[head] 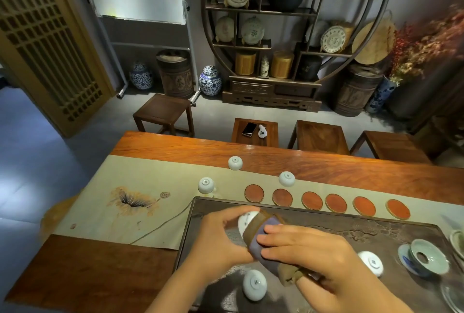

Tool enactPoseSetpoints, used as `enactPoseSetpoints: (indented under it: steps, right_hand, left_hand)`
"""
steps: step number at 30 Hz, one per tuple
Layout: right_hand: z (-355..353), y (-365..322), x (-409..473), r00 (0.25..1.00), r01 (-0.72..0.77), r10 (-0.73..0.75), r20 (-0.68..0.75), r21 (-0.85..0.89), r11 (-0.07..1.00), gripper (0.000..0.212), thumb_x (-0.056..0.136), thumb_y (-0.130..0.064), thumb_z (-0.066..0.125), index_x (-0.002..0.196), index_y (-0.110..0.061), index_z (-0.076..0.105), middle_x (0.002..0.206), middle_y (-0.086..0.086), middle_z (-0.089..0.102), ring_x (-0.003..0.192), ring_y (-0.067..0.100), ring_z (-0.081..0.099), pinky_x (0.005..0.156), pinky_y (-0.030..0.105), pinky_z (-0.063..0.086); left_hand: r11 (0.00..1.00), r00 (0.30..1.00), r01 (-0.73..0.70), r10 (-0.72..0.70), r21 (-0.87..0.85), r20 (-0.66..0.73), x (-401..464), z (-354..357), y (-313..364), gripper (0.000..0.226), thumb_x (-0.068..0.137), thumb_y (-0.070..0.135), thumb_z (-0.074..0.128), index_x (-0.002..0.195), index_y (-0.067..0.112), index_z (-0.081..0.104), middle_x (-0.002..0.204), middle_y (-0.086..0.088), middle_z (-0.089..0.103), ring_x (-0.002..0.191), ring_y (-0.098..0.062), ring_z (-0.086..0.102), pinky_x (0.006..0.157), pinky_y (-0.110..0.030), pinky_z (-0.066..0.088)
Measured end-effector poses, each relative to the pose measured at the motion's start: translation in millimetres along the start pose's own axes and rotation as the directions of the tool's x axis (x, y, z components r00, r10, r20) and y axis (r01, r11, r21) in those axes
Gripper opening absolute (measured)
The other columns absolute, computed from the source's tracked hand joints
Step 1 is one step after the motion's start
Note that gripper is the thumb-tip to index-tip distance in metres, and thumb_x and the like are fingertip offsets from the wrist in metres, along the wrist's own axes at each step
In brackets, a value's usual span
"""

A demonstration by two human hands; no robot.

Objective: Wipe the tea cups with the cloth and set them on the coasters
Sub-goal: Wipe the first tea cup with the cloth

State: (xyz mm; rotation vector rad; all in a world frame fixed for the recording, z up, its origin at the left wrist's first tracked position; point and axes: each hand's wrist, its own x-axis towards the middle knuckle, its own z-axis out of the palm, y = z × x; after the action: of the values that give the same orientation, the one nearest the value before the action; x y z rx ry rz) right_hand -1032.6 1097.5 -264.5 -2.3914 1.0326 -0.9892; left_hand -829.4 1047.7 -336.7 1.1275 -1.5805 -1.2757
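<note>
We're mid-wipe: our left hand [221,235] has its fingers [234,214] wrapped round a white tea cup [247,221], and our right hand [313,252] presses the cloth [263,245] against it, fingers flat on the fabric. Six coasters [254,193] wait empty just beyond our fingers; next we'd judge a careful upright set-down there. Blue marks on the cup bases are too small to read.
</note>
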Motion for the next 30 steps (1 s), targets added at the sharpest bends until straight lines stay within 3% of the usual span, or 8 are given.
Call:
enactPoseSetpoints:
  steps: [4,6,8,14,19,24,27,30]
  right_hand:
    - [-7,15,-8,0.952,-0.260,0.276,-0.131,0.127,0.957,0.063,0.058,0.028,0.053,0.096,-0.016,0.076,0.105,-0.013,0.073,0.102,0.001,0.066,0.084,0.019,0.053]
    - [-10,22,-5,0.885,-0.373,0.416,-0.210,0.214,0.903,0.068,0.065,0.033,0.048,0.100,-0.019,0.075,0.103,-0.018,0.073,0.096,0.001,0.066,0.081,0.009,0.048]
    - [-8,22,1,0.861,-0.420,0.469,-0.196,0.247,0.873,0.063,0.075,0.027,0.047,0.105,-0.021,0.073,0.105,-0.019,0.072,0.102,-0.001,0.064,0.084,0.007,0.045]
    - [15,10,0,0.878,-0.452,0.460,-0.131,0.086,0.888,0.070,0.080,0.013,0.056,0.124,-0.041,0.052,0.106,-0.016,0.069,0.085,-0.009,0.060,0.072,0.002,0.041]
    - [17,9,-5,0.874,-0.463,0.464,-0.143,0.044,0.885,0.066,0.078,0.015,0.059,0.128,-0.028,0.054,0.095,-0.016,0.066,0.069,-0.020,0.054,0.061,-0.002,0.036]
    - [10,10,-12,0.884,-0.467,0.466,-0.024,-0.017,0.884,0.058,0.080,0.010,0.057,0.130,-0.020,0.057,0.095,-0.014,0.067,0.075,-0.021,0.052,0.064,0.000,0.036]
    - [11,4,-16,0.897,-0.440,0.439,0.045,0.005,0.898,0.058,0.077,0.001,0.053,0.128,-0.028,0.058,0.103,-0.014,0.071,0.082,-0.017,0.055,0.069,0.000,0.038]
    - [1,8,-13,0.899,-0.421,0.424,-0.105,0.055,0.905,0.060,0.073,0.001,0.051,0.120,-0.035,0.062,0.101,-0.026,0.068,0.083,-0.013,0.060,0.069,0.001,0.040]
  left_hand:
    - [1.000,0.999,0.026,-0.026,-0.009,-0.042,2,-6,1,0.058,0.049,0.031,0.092,0.104,0.037,0.075,0.103,0.009,0.077,0.099,-0.010,0.072,0.084,-0.022,0.055]
    - [1.000,0.999,0.017,-0.017,0.000,-0.033,1,-6,4,0.059,0.049,0.036,0.093,0.105,0.039,0.074,0.105,0.012,0.076,0.102,-0.007,0.070,0.087,-0.020,0.054]
    - [1.000,1.000,0.003,-0.003,0.015,-0.024,-1,-3,10,0.059,0.051,0.039,0.093,0.106,0.042,0.073,0.108,0.015,0.075,0.105,-0.005,0.069,0.090,-0.020,0.054]
    - [0.999,0.997,-0.013,0.016,0.035,-0.075,2,14,15,0.061,0.050,0.041,0.092,0.107,0.042,0.072,0.102,0.016,0.076,0.097,-0.008,0.071,0.086,-0.026,0.058]
    - [0.997,0.992,-0.026,0.035,0.078,-0.118,-1,19,12,0.057,0.051,0.045,0.090,0.106,0.042,0.073,0.102,0.023,0.074,0.097,0.000,0.069,0.082,-0.018,0.056]
    - [0.995,0.986,0.010,0.006,0.096,-0.164,-1,25,3,0.052,0.055,0.044,0.090,0.104,0.040,0.073,0.100,0.024,0.074,0.097,0.002,0.067,0.079,-0.014,0.053]
    - [0.992,0.974,0.073,-0.049,0.104,-0.223,3,20,-6,0.047,0.059,0.034,0.094,0.102,0.036,0.074,0.096,0.022,0.075,0.095,0.000,0.069,0.080,-0.021,0.057]
    - [0.978,0.993,0.036,-0.012,0.204,-0.121,1,10,-8,0.057,0.050,0.050,0.090,0.103,0.046,0.071,0.100,0.029,0.072,0.099,0.006,0.066,0.083,-0.012,0.052]
